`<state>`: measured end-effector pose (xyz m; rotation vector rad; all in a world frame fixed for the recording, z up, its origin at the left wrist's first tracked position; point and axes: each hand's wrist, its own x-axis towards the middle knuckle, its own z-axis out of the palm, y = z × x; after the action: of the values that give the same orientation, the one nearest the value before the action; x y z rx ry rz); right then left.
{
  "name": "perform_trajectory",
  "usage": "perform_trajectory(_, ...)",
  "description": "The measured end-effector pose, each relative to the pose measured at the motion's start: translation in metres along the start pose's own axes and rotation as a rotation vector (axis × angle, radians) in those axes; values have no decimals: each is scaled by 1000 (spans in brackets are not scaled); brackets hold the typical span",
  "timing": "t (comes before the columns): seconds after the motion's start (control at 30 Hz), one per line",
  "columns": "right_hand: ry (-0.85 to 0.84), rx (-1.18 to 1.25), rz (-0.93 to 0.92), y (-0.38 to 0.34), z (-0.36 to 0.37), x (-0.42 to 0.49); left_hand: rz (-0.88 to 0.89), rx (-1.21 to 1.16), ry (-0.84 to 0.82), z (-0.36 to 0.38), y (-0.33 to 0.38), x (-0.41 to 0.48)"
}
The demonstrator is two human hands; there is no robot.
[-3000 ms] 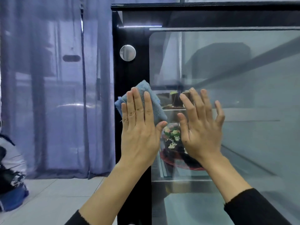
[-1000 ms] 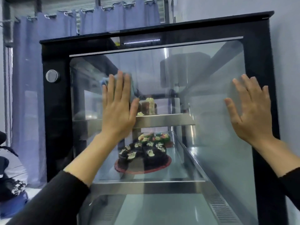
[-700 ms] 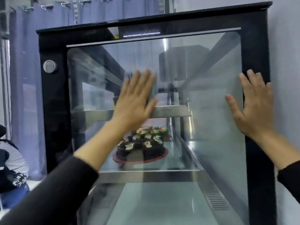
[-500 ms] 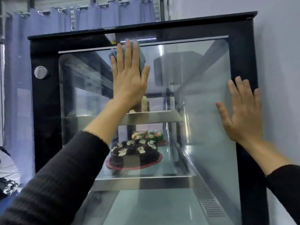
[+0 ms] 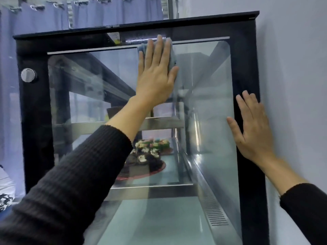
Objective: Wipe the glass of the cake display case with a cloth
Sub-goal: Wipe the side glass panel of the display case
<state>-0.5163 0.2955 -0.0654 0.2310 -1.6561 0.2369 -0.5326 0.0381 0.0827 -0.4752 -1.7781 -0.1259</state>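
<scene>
The cake display case has a black frame (image 5: 35, 121) around a large glass pane (image 5: 208, 121). My left hand (image 5: 155, 75) lies flat with straight fingers against the top of the glass, pressing a blue cloth (image 5: 172, 55) whose edges show around the fingers. My right hand (image 5: 253, 128) rests flat and open on the right black frame, thumb over the glass edge. Behind the glass, a chocolate cake (image 5: 146, 160) sits on a red plate on the lower shelf.
A round metal knob (image 5: 28, 75) is on the left frame post. A white wall (image 5: 292, 85) meets the case on the right. Blue curtains (image 5: 35, 20) hang behind and to the left. A metal shelf (image 5: 162, 123) crosses inside the case.
My left hand has slid the cloth from the middle of the glass up and right to the top edge. My right hand has stayed on the right frame, a little lower in view.
</scene>
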Motion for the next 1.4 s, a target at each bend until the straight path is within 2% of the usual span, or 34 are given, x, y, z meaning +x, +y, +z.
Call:
perform_trajectory(0.07,27,-4,4,1,2,-4,-11,-8,18,13,20,-18)
perform_trajectory(0.1,38,-14,-1,2,3,-5,68,23,15,22,31,-42)
perform_trajectory(0.23,50,-23,-26,5,4,-5,627,135,-126,46,50,-164)
perform_trajectory(0.3,50,-10,-34,7,4,-7,747,148,-161,46,41,-159)
perform_trajectory(0.37,50,-14,-45,7,5,-7,659,185,-96,37,38,-110)
perform_trajectory(0.5,43,-4,-44,9,5,-11,154,54,-31,5,36,8)
perform_trajectory(0.57,37,8,-42,9,5,-14,74,28,-4,7,41,21)
perform_trajectory(0.67,32,24,-26,8,6,-22,249,40,3,35,66,-43)
perform_trajectory(0.8,-1,53,22,7,5,-50,788,64,-183,73,88,-233)
perform_trajectory(0.87,-37,58,49,5,4,-70,955,94,-281,79,80,-270)
perform_trajectory(0.9,-46,49,52,4,4,-79,965,90,-288,78,75,-259)
perform_trajectory(0.97,-52,20,53,1,4,-94,869,87,-219,68,71,-206)
perform_trajectory(1.03,-47,10,83,-5,6,-105,622,93,-70,50,62,-136)
perform_trajectory(1.1,-24,6,103,-13,9,-111,330,79,-12,36,47,-83)
perform_trajectory(1.17,-2,8,82,-21,12,-111,148,42,16,31,43,-72)
perform_trajectory(1.23,2,24,66,-28,15,-110,180,34,33,40,51,-111)
perform_trajectory(1.4,-10,15,75,-33,18,-112,754,123,-171,65,41,-295)
